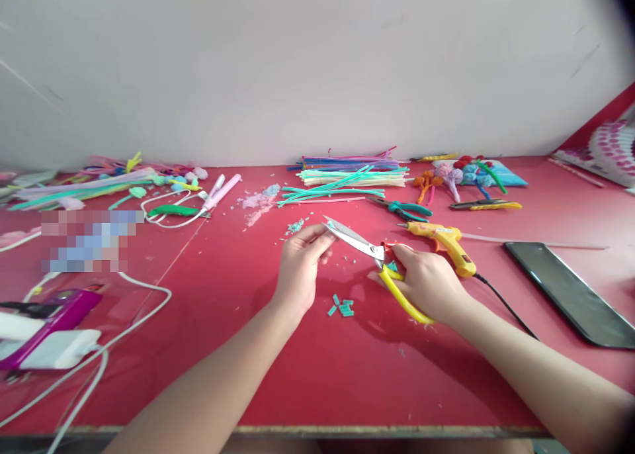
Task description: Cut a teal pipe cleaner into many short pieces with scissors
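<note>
My right hand (431,285) grips a pair of scissors (354,237) with yellow and red handles, its blades slightly apart and pointing left. The blade tips reach the fingertips of my left hand (300,262), which are pinched together. A trace of teal shows there, but what the fingers hold is too small and covered to make out. Below the blades, several short teal pieces of pipe cleaner (342,307) lie on the red table (317,381). Teal fluff trimmings (295,226) lie just beyond my left hand.
Bundles of pipe cleaners (347,176) lie at the back. To the right are pliers (407,209), a yellow glue gun (441,239), pipe-cleaner flowers (461,173) and a phone (570,292). On the left are a pink hair-straightener-like tool (223,192), white cables (149,285) and a purple power strip (64,318).
</note>
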Demonstrator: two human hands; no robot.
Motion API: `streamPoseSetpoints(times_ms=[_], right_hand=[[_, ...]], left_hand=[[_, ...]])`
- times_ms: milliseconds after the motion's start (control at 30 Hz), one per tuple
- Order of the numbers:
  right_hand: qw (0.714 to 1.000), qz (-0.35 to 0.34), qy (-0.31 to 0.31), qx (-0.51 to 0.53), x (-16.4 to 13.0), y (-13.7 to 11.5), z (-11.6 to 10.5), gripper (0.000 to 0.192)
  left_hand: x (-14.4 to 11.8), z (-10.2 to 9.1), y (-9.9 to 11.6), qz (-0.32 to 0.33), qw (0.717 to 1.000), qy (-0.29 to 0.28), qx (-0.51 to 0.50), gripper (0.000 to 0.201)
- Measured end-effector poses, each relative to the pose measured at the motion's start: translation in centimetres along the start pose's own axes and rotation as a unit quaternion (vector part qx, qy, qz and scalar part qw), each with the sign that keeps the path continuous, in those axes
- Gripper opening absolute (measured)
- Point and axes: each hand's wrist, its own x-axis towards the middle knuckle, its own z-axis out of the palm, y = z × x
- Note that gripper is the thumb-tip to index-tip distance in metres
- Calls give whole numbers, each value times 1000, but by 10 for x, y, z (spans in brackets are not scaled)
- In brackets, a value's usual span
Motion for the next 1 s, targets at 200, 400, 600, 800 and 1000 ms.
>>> streamPoseSetpoints(times_ms=[200,400,600,800,1000], right_hand=[[1000,-1,5,-11,0,0,0,43],[1000,-3,4,-26,0,1,0,43],[999,-2,5,-35,0,1,1,45],[1000,6,2,-26,1,1,0,43],[1000,19,-11,21,1,3,-1,40]], left_hand=[[0,0,0,-2,1000,8,0,5],[0,0,0,0,1000,2,4,7],[0,0,1,-6,1000,3,19,9],[1,-1,1,6,1000,0,18,10],[0,-1,-2,-2,1000,-7,25,11]])
